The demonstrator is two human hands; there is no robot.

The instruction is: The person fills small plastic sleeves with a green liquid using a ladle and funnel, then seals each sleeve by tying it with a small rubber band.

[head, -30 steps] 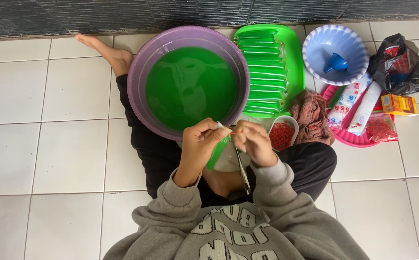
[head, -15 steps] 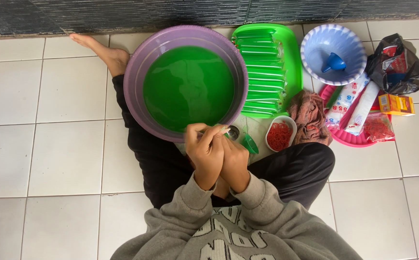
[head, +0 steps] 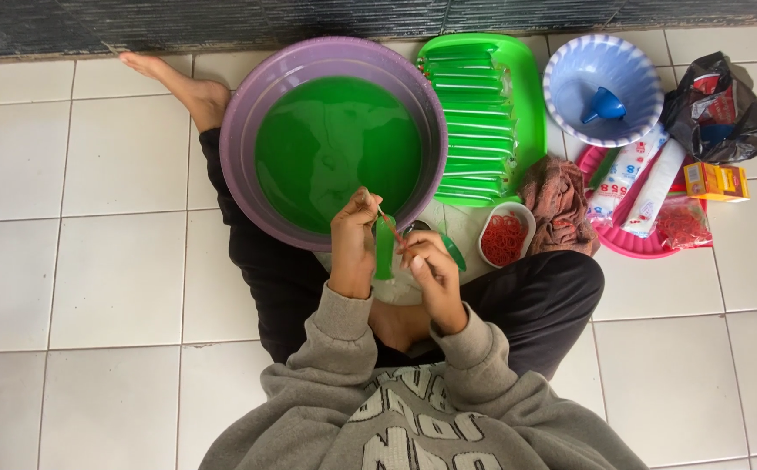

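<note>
Both hands pinch a narrow green-filled pouch (head: 384,248) above the lap, beside the purple basin (head: 248,130); left hand (head: 354,244) grips its neck; right hand (head: 426,265) stretches a red band (head: 389,223); best wound tight, pouch upright.

Home floor used as small food-prep spot: person seated on white tiled floor (head: 74,261) by dark wall base, w/ purple basin (head: 248,113) of green liquid, green tray (head: 531,96) of filled tubes, funnel bowl (head: 570,113).

Glossy plastic basin (head: 248,122), glossy tiles (head: 91,261), rough cloth (head: 561,204)
</note>
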